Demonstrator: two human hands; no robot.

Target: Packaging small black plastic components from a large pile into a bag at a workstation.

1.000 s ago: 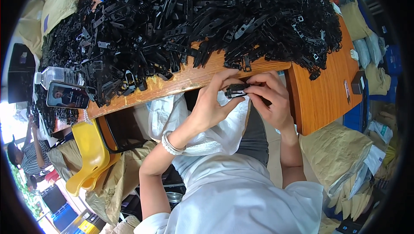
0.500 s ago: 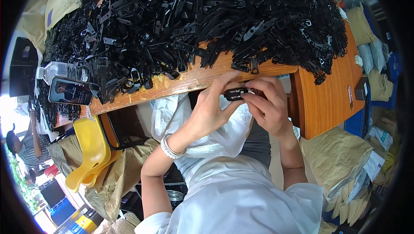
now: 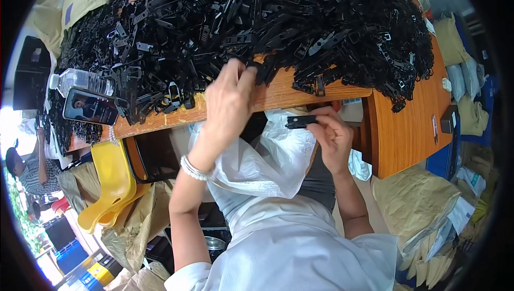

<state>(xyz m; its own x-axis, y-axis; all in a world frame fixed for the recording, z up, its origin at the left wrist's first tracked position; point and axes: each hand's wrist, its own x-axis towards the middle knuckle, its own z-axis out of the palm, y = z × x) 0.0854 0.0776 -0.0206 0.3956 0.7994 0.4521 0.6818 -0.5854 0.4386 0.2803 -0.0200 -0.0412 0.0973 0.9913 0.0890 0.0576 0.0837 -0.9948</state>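
Observation:
My right hand (image 3: 334, 135) pinches a small, flat black plastic buckle-like part (image 3: 301, 122) between thumb and fingers, held just in front of the table edge. My left hand (image 3: 230, 95) reaches over the table's front edge to the near side of a large heap of black plastic parts (image 3: 214, 17). Its fingers are bent down and drawn together among the parts, slightly blurred; what lies between the fingertips is hidden. A white plastic bag (image 3: 257, 165) is spread over my lap below both hands.
The heap covers most of the wooden table (image 3: 412, 135). At the left stand a clear bottle (image 3: 88, 81) and a phone (image 3: 90, 106) with a lit screen. A yellow chair (image 3: 112, 176) is at lower left, paper sacks (image 3: 417, 194) at right. A person (image 3: 35, 170) is at far left.
My left hand has let go of the black part and moved left and forward to the heap. My right hand keeps the part, now slightly lower.

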